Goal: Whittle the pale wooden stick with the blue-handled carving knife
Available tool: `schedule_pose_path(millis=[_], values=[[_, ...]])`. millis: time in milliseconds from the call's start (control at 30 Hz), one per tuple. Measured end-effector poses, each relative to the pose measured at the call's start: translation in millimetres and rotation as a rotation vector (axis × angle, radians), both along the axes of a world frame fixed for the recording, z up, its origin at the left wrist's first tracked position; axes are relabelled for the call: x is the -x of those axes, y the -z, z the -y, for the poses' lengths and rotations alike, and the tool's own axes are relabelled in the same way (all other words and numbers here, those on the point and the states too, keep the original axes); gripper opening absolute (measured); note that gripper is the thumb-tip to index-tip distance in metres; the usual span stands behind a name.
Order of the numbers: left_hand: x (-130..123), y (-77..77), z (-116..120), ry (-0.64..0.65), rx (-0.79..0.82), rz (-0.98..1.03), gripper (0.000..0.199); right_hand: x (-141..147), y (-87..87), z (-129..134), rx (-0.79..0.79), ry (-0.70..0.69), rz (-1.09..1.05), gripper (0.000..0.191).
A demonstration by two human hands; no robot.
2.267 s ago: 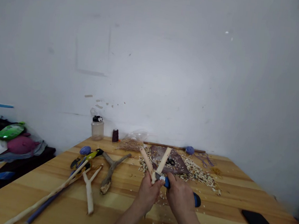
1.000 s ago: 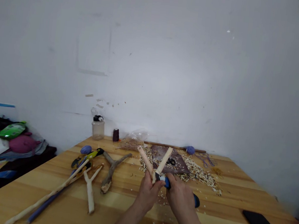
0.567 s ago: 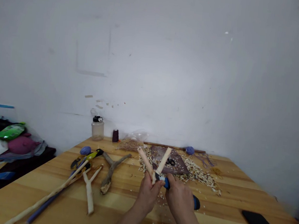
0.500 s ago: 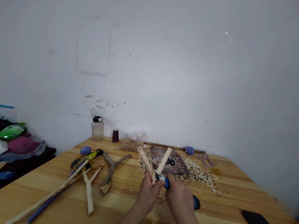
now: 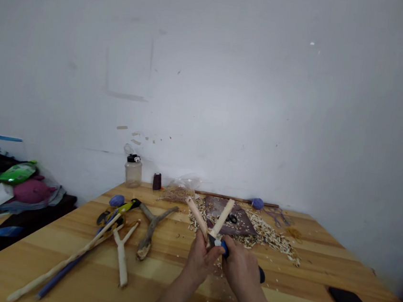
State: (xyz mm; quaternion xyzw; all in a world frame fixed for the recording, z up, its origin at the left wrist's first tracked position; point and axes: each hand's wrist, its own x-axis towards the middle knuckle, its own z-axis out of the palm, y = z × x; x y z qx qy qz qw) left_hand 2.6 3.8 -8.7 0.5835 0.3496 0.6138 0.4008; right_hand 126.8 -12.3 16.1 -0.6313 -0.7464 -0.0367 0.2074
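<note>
Left grip [image 5: 199, 261] closed around a pale peeled Y-shaped branch fork [image 5: 220, 220], prongs up, low centre of frame above the honey-toned wooden counter [image 5: 159, 274] — right grip [image 5: 241, 270] closed on a blue-handled knife [image 5: 225, 248], drawn in tight at the fork's crotch, apparently to steady the blade there.

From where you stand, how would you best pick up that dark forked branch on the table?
Take the bark-covered forked branch by its thick single stem, coming from above on the near side. The stem lies flat and points toward you on the wooden table, while the two thinner arms spread away and would likely give a weaker hold.
</note>
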Motion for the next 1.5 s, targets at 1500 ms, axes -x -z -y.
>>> schedule_pose_path(millis=[1500], values=[[4.0,-7.7,5.3,-0.306,0.030,-0.313,0.026,2.8,-5.0,5.2,-0.017,0.147,0.068,0.018]])
